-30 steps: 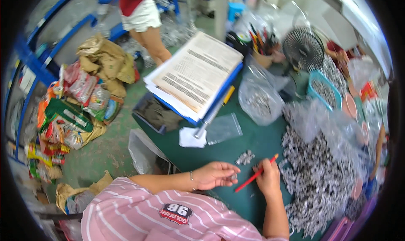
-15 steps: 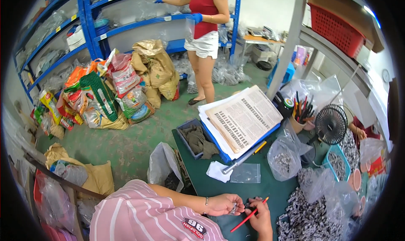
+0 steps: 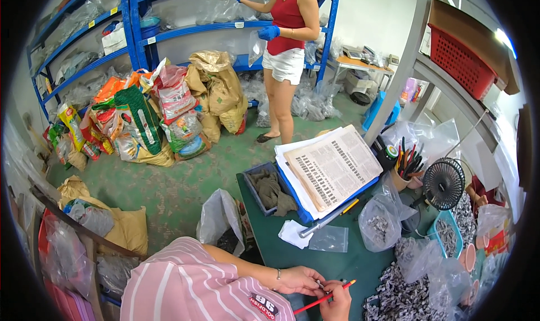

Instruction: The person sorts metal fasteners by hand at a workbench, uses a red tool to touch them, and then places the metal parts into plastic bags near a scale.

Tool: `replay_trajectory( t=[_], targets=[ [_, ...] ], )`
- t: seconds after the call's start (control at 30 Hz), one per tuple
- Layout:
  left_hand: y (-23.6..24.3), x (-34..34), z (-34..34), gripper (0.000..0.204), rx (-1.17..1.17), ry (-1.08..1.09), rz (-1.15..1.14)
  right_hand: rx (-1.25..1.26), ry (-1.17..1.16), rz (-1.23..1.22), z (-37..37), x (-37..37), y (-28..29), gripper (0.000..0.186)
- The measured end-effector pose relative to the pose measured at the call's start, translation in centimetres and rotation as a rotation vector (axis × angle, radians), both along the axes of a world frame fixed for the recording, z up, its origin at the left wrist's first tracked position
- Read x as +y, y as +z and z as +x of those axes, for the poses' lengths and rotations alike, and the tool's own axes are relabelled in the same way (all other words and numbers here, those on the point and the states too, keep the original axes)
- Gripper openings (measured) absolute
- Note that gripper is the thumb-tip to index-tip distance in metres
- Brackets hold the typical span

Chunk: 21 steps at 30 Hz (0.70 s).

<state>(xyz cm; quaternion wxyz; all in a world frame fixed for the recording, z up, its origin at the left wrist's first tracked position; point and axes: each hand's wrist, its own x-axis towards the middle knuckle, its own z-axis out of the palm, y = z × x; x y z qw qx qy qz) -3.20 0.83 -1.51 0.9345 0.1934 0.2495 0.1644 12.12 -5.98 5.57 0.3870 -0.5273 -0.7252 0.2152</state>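
Over the green tabletop [image 3: 337, 262], my left hand [image 3: 301, 279] is closed, its fingertips pinching a small metallic part [image 3: 320, 286] that is mostly hidden. My right hand [image 3: 336, 303] meets it there, its fingertips at the same part. A red pencil [image 3: 308, 306] lies slantwise through my right hand, held in the curled fingers. To the right spreads a heap of small grey metal parts [image 3: 394, 290]. A flat clear plastic bag [image 3: 329, 239] and a crumpled white paper [image 3: 295, 234] lie beyond my hands.
Printed sheets [image 3: 334, 166] rest on a blue clipboard at the back. Beside them are a bin with dark cloth [image 3: 270, 190], a black fan [image 3: 443, 180] and a pen cup [image 3: 400, 179]. A gloved co-worker [image 3: 289, 28] stands at blue shelves. Filled sacks [image 3: 216, 90] crowd the floor.
My hands have come together at the small part, and the pencil lies flatter. The co-worker's outstretched gloved hand is raised with its fingers spread. The whole view has shifted slightly.
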Motion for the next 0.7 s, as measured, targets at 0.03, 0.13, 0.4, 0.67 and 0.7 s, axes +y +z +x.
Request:
replay_trajectory(
  t=[0.03,0.13,0.4,0.67,0.7],
  targets=[
    [0.1,-0.1,0.1,0.027,0.009,-0.027,0.009,0.044,-0.02,-0.023,0.1,-0.1,-0.3,0.016],
    [0.6,-0.3,-0.1,0.025,0.038,-0.043,0.006,0.071,-0.056,-0.056,0.2,-0.2,-0.6,0.015],
    [0.1,-0.3,-0.2,0.017,0.124,0.021,0.159,0.093,-0.109,-0.164,-0.2,-0.3,0.0,0.017],
    [1.2,0.2,-0.1,0.017,0.019,0.149,0.122,0.429,-0.096,-0.231,1.3,-0.3,-3.8,0.015],
    [0.6,0.2,0.1,0.017,0.036,0.158,0.181,0.555,-0.1,-0.267,1.0,-0.4,-3.5,0.019]
  ],
)
